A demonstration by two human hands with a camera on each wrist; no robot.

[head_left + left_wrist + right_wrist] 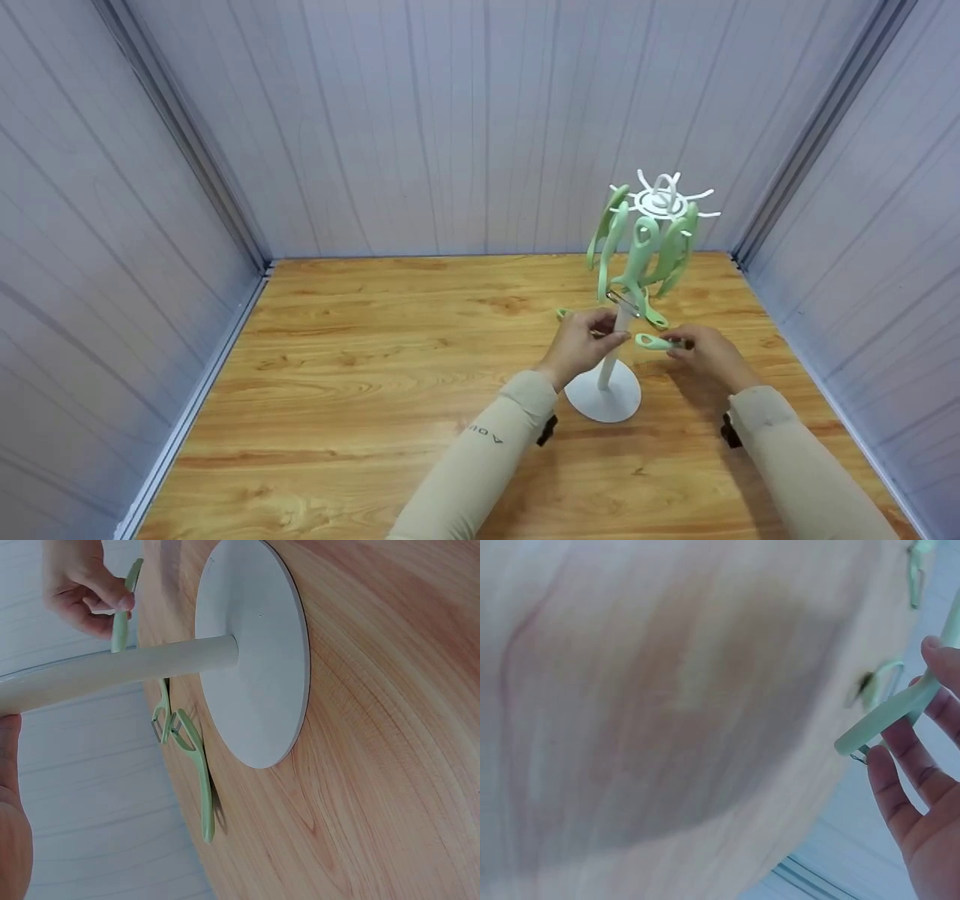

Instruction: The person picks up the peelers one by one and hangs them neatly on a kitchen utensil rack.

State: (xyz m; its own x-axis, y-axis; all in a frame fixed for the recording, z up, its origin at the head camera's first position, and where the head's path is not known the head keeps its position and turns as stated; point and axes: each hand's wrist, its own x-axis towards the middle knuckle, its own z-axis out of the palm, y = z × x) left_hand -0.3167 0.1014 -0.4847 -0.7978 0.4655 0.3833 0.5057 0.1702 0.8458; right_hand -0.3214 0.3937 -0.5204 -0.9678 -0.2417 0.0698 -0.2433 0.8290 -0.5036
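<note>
My left hand (pixel 579 346) grips the white pole (pixel 606 373) of an upright rack on a round base (pixel 262 682). To the right of the pole, raised over the table, my right hand (pixel 709 355) pinches a light green peeler (pixel 892 714); its looped handle end (pixel 651 342) points toward the pole in the head view. Several green utensils hang from the rack's hooked top (pixel 660 202). A peeler (pixel 639 251) with a metal blade hangs at the front, just above my left hand. Behind the base, two green peelers lie on the wood, one nearer (pixel 201 772) and one farther (pixel 163 709).
The wooden table (pixel 360 390) has pale panelled walls (pixel 450 127) at its back and both sides. The rack stands right of the table's middle, and the right wall (pixel 862 225) rises beyond my right hand.
</note>
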